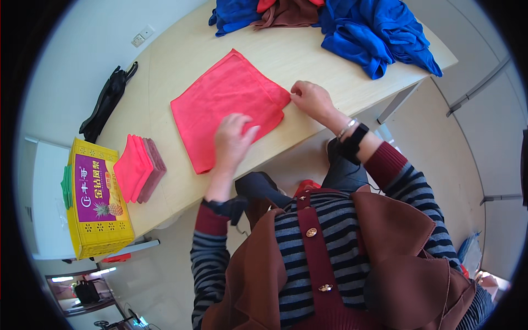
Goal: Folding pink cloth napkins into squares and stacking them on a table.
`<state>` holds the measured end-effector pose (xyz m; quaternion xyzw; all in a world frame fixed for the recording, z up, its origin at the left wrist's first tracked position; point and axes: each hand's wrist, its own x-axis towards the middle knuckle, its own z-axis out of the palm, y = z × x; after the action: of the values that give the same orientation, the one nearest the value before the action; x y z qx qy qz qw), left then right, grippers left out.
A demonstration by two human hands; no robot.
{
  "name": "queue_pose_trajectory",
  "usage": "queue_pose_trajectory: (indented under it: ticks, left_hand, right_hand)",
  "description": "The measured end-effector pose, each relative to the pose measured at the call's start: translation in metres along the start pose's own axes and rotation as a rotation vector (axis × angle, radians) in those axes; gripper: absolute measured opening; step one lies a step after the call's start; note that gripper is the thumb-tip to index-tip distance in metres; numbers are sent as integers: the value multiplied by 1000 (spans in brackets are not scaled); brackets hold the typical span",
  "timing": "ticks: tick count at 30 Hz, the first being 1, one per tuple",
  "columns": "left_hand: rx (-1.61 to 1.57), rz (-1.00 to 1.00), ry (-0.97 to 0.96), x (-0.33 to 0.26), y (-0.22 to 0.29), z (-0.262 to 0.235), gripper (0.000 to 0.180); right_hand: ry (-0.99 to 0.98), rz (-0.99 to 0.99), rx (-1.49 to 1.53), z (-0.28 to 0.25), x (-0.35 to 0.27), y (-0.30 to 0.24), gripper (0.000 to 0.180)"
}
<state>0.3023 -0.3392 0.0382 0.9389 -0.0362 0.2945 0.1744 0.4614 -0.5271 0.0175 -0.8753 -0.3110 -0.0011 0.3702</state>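
A pinkish-red cloth (220, 99) lies spread on the table, folded over into a layer along its right side. My right hand (312, 100) pinches the cloth's right corner between thumb and fingers. Over the cloth's near edge is my left hand (234, 138), its thumb apart from slightly curled fingers and nothing in its grasp. Whether that hand touches the fabric is hard to make out. To the left sits a stack of folded cloths, pinkish-red ones (132, 170) beside brown ones (154, 170).
Crumpled blue cloths (374, 33) heap at the table's far right, with a brown cloth (289, 14) beside them. A yellow and purple carton (102, 220) stands at the left end, green cloth (66, 187) behind it. A black folded umbrella (107, 102) lies along the table's (165, 71) left edge.
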Motion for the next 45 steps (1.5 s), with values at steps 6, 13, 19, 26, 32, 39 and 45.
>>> queue_pose_trajectory:
  ticks: [6, 13, 19, 26, 32, 39, 45]
  left_hand:
    - [174, 35, -138, 24, 29, 57, 21]
    - [-367, -545, 27, 33, -17, 25, 14]
    - [-501, -476, 648, 95, -34, -55, 18]
    - [-150, -60, 167, 46, 34, 31, 10]
    - [-251, -162, 82, 12, 52, 49, 10]
    - [-176, -30, 112, 8, 68, 44, 11]
    - [-79, 51, 107, 6, 74, 45, 14]
  right_hand:
    - [8, -4, -290, 24, 26, -8, 24]
    - [-168, 124, 30, 12, 36, -10, 24]
    - [-298, 314, 605, 7, 7, -9, 14]
    - [-369, 501, 1048, -5, -39, -24, 16]
    - [-353, 541, 1181, -8, -49, -17, 22]
    - [-336, 549, 1092, -8, -52, -22, 27]
    - [-342, 526, 1052, -6, -52, -22, 29]
